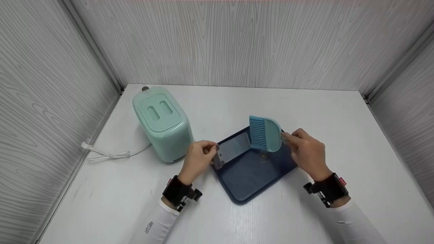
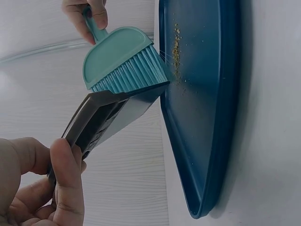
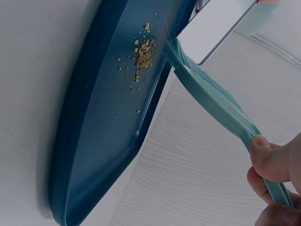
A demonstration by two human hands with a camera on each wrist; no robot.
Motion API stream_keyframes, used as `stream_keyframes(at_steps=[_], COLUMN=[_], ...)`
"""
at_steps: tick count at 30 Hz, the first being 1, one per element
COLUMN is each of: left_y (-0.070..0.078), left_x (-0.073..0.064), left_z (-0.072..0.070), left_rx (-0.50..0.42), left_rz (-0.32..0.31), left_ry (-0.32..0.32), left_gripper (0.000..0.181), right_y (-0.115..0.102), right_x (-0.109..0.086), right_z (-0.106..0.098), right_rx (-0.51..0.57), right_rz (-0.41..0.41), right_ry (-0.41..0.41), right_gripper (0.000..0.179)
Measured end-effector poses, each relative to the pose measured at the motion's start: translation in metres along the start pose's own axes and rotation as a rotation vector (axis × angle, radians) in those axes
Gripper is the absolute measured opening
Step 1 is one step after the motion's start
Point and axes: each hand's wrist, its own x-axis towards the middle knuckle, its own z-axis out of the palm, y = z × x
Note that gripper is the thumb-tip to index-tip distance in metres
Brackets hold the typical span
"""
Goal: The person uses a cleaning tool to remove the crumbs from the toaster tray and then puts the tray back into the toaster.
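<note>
My left hand [image 1: 199,156] pinches the dark grey end of a flat metal crumb tray [image 1: 234,147], held tilted over the dark blue tray [image 1: 244,178]. In my right hand [image 1: 308,154] is the handle of a small teal hand brush [image 1: 273,135]. The brush's blue bristles meet or nearly meet the crumb tray's far end, as the left wrist view shows. Beneath them, yellowish-brown crumbs [image 3: 146,54] lie in a small heap on the blue tray, with finer bits scattered around. My right thumb and fingers close round the brush handle in the right wrist view.
A mint-green toaster [image 1: 173,132] with a lid on top stands at the left, close behind my left hand. Its white cord [image 1: 110,155] lies bundled on the white table [image 1: 112,196]. Wood-grained panels [image 1: 220,44] enclose the back and sides.
</note>
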Motion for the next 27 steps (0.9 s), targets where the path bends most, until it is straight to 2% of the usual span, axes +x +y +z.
stream_keyframes(at_steps=[12,18,27], left_y=[-0.002,-0.003,-0.003], left_x=[0.001,0.001,0.001], left_z=[-0.001,0.0,0.002], left_rx=[0.006,0.01,0.004], left_rz=[0.015,0.037,0.03], left_ry=[0.008,0.008,0.005], left_gripper=[0.016,0.017,0.017], right_y=[0.006,0.006,-0.002], right_x=[0.002,0.006,0.019], right_z=[-0.004,-0.008,-0.006], right_rx=[-0.022,-0.01,-0.005], right_rz=[0.055,0.037,0.018], right_ry=[0.021,0.056,0.079], right_gripper=[0.032,0.031,0.029])
